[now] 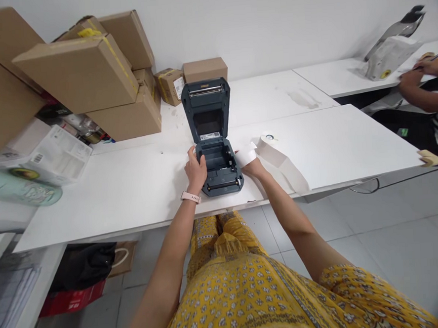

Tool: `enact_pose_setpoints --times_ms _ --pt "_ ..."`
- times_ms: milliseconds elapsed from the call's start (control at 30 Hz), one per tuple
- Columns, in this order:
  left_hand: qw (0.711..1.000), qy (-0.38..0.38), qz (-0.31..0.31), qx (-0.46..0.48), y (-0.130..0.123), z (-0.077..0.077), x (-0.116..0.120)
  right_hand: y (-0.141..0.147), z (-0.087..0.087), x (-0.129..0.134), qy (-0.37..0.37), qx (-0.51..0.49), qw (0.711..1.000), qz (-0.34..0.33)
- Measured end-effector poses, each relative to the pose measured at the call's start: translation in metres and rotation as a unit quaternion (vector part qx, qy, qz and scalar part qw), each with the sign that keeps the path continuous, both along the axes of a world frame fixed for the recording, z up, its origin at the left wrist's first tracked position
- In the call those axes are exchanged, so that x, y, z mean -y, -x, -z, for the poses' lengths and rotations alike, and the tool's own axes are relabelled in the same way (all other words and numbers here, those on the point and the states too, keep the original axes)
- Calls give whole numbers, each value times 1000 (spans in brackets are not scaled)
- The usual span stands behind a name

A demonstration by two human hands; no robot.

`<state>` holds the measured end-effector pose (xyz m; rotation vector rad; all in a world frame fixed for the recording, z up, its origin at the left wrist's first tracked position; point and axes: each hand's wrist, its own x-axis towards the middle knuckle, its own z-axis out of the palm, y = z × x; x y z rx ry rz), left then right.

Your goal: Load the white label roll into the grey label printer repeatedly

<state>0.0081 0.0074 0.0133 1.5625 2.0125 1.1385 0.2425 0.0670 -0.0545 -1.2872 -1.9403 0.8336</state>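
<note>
A dark label printer (219, 166) stands on the table with its lid (207, 108) tipped up, and its inner bay holds no roll that I can see. My left hand (196, 170) grips the printer's left side, thumb over the rim and fingers along the outside. Close against the printer's right side is my right hand (253, 167), closed on a curved piece of white paper (245, 156) that hides most of its fingers. Beside that hand lies a paper roll (269, 139), from which a pale strip (284, 167) trails toward the table's front edge.
Cardboard boxes (83, 73) are stacked at the back left, near a white carton (60, 151) and a mint bottle (23, 186). Smaller boxes (206, 69) stand behind the printer. At the far right, a co-worker's hands (417, 72) hold a pen near a white packet (386, 57).
</note>
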Motion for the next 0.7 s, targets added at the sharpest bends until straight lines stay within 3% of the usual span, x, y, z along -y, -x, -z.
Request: enact_pose_setpoints --times_ms 100,200,267,333,467,600,700 --pt "1000 -3 -2 4 0 1 0 -7 -4 7 18 -25 998 58" --pt "1000 -3 -4 8 0 1 0 -13 -24 19 41 -92 993 68" --pt "1000 -1 -2 -1 0 1 0 -12 -45 27 48 -164 985 19" --pt "1000 -1 1 -18 0 1 0 -3 -67 29 17 -183 980 -74" --pt "999 3 9 -46 1 1 0 32 -90 14 -96 11 968 -233" --pt "998 11 5 -53 1 1 1 61 -85 -1 -128 239 931 -246" --pt "999 7 0 -50 0 2 1 68 -81 -3 -130 323 903 -251"
